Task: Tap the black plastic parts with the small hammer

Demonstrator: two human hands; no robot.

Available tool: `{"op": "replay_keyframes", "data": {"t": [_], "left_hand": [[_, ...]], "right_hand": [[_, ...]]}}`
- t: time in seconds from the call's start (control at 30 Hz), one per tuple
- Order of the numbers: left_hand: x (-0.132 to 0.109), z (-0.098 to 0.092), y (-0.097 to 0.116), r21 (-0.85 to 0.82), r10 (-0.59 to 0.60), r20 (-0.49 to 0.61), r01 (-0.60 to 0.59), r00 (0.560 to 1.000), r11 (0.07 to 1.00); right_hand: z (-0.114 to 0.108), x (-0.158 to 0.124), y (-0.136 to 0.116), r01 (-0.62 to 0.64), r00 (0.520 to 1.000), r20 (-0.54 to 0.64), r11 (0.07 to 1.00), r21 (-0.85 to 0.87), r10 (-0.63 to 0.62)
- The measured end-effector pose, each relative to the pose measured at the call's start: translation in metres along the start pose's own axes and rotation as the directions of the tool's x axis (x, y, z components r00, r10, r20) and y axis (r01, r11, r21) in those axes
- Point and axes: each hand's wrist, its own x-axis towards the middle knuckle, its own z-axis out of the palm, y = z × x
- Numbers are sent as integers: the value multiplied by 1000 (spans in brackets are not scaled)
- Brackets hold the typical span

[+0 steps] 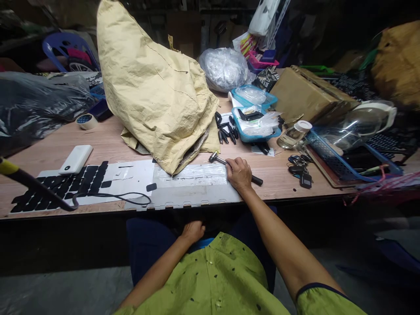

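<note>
My right hand point(239, 173) rests on the wooden table point(98, 144), its fingers closed round the black handle of a small metal-headed hammer point(217, 158). The hammer lies just beyond the right end of a long white panel point(183, 186). Rows of black keycap-like pads point(62, 183) cover the panel's left part, and a clear plastic strip point(192, 172) lies on its right part. My left hand point(193, 231) sits below the table edge, in my lap, fingers curled, with nothing visible in it.
A large yellow paper sack point(154, 83) stands behind the panel. A white power bank point(76, 159) and black cable point(108, 197) lie at the left. Blue trays of bags point(254, 118), black clips point(226, 129), keys point(300, 168), a jar point(293, 133) and a cardboard box point(305, 94) crowd the right.
</note>
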Motion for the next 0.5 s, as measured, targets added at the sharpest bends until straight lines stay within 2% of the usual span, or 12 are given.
{"op": "replay_keyframes", "data": {"t": [0.07,0.13,0.2,0.23,0.3,0.37,0.43,0.5], "left_hand": [[-14,-16,21,27,177,69,-179,982,983],[-25,-39,44,-11,419,122,-421,900,907],[-27,-67,65,-88,581,61,-576,811,813],[-24,-83,73,-110,611,-21,-610,791,785],[-7,-114,83,-103,570,-251,-607,783,788],[19,-143,83,-62,425,-492,-518,760,853],[46,-169,74,-20,283,-643,-385,712,923],[68,-189,61,10,168,-733,-237,659,972]], "right_hand": [[0,0,0,-2,1000,3,1000,-8,2],[1,0,0,0,1000,2,1000,-17,0],[1,0,0,9,1000,-6,1000,-23,-9],[1,0,0,12,1000,-9,1000,-25,-12],[2,0,0,13,1000,-10,1000,-27,-13],[1,0,-1,9,1000,-5,1000,-27,-10],[1,1,-2,8,1000,2,1000,-24,-8],[0,1,-2,10,1000,5,1000,-21,-10]]}}
